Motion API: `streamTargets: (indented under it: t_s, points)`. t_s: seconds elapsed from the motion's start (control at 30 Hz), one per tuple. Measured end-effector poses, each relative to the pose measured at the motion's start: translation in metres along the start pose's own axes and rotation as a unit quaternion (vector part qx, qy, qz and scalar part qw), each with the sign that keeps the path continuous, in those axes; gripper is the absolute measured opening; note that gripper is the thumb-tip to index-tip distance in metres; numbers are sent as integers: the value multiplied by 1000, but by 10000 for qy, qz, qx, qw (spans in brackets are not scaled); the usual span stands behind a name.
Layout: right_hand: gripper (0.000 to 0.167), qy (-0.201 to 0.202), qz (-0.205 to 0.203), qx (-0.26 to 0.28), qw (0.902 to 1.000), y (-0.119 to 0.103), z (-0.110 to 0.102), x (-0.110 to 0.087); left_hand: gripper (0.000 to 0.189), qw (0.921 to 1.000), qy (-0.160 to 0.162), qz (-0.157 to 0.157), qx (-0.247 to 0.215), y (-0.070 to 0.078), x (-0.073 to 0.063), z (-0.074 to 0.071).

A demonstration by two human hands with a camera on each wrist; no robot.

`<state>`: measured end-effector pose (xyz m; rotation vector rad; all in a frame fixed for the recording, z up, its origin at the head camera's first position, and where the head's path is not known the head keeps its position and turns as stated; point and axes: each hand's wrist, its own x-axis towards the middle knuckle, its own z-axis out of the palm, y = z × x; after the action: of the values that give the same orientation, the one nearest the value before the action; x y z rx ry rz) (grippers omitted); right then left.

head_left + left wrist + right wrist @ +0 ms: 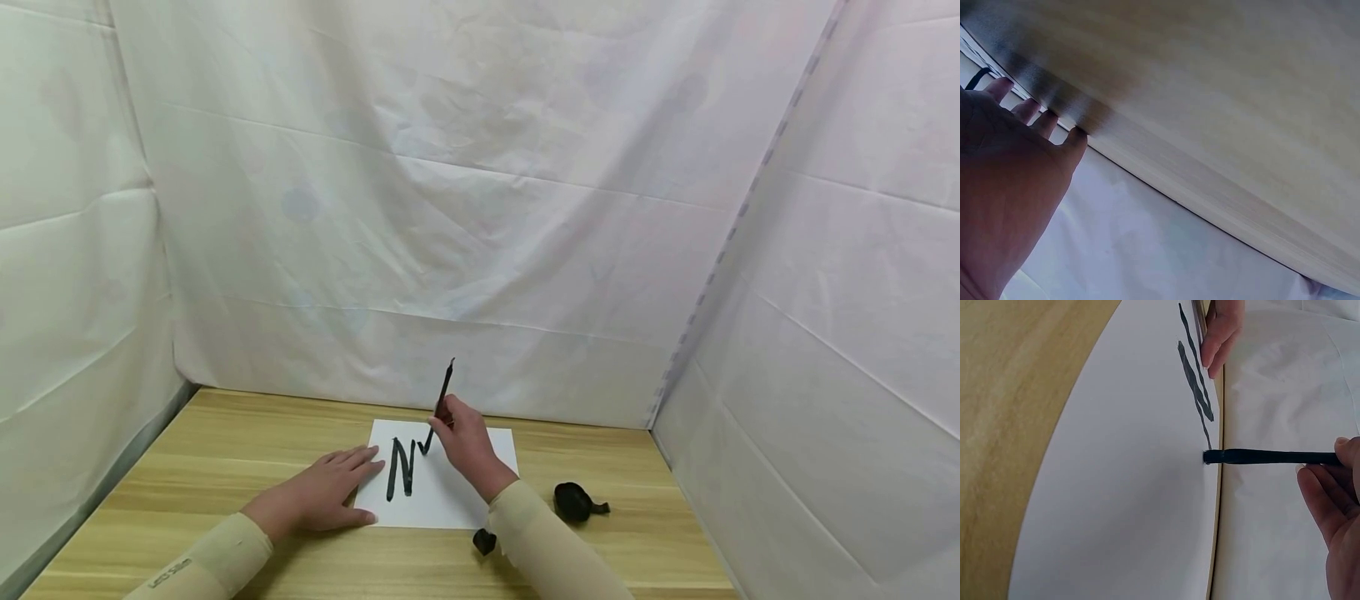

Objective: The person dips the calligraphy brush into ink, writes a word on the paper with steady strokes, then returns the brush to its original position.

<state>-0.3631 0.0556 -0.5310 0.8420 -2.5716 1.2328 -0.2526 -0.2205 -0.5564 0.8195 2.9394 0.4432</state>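
My right hand (pixel 468 440) pinches a black writing brush (pixel 445 387) by its handle above the white sheet of paper (pixel 442 504). The brush is tilted, with its bristles (pixel 1208 457) at the paper, where a short black stroke shows. Just left of that stroke stands a large black letter N (pixel 401 468). My left hand (pixel 327 492) lies spread over the left edge of the sheet, fingertips on the paper and thumb at the lower left corner. In the left wrist view the left hand (pixel 1016 162) shows with its fingertips low against the wooden tabletop.
A round black object (pixel 572 502) with a short tab lies on the wooden table (pixel 247 450) right of the paper. A small black lump (pixel 484 542) sits at the sheet's lower edge, close to the right sleeve. White cloth (pixel 450 208) hangs behind and on both sides.
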Motion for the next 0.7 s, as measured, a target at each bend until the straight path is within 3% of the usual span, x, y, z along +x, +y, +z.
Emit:
streamTargets:
  t_s: [0.7]
  points:
    - [9,-144,10,124,9998,-5,-8,-8,97,10000,41,27,17,0,0,1]
